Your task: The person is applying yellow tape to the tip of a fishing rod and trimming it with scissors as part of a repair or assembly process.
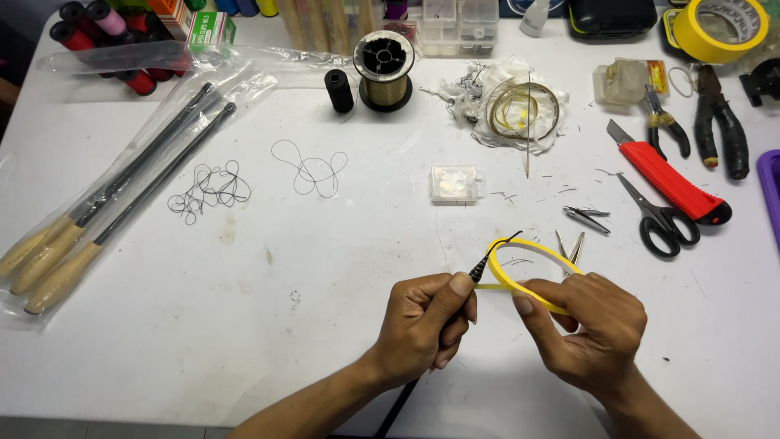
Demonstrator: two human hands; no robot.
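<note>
Head camera view: above the white table (244,341), left hand (422,325) pinches a thin black rod tip (486,262) while right hand (589,329) grips a yellow strip loop (532,248); a slack pinch could let the springy loop uncoil.

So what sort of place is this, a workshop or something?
Probably a hobby or repair workbench, perhaps for fishing rods: a white table with thread spools, bagged rods with wooden handles, scissors, pliers and a red utility knife.
</note>
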